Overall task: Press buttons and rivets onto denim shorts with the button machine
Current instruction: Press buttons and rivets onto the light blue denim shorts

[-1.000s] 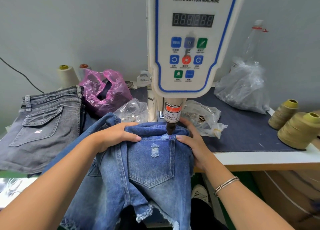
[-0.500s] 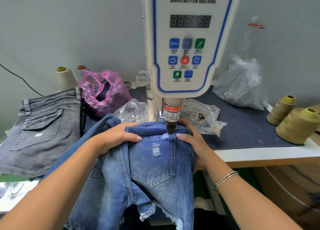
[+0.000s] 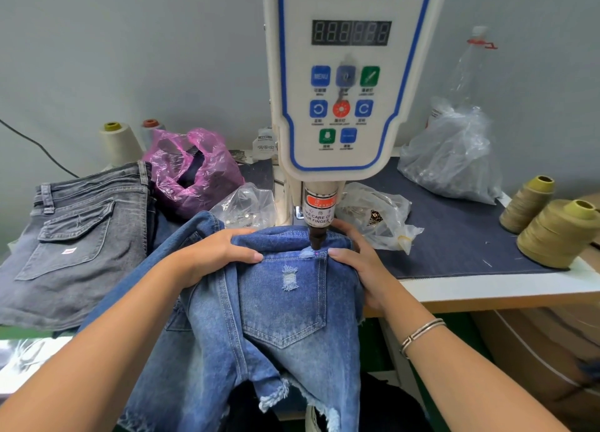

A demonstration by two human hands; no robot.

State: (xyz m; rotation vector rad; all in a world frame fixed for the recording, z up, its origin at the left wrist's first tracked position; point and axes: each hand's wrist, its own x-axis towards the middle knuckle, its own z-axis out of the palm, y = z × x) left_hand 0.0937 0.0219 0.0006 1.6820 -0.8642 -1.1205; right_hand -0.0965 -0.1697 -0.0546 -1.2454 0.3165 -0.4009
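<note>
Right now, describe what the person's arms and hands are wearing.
Both forearms are bare: no sleeves reach into view, and neither the left hand nor the right hand wears a glove. No rings show. The right wrist carries a thin silver metal bracelet of two or three slim bands. The left wrist shows nothing worn.

Single head view, close, facing forward and down, edges probably distorted

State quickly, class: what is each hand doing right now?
Left hand: fingers curled, gripping the blue denim shorts.
Right hand: gripping the shorts beside the machine's punch.
</note>
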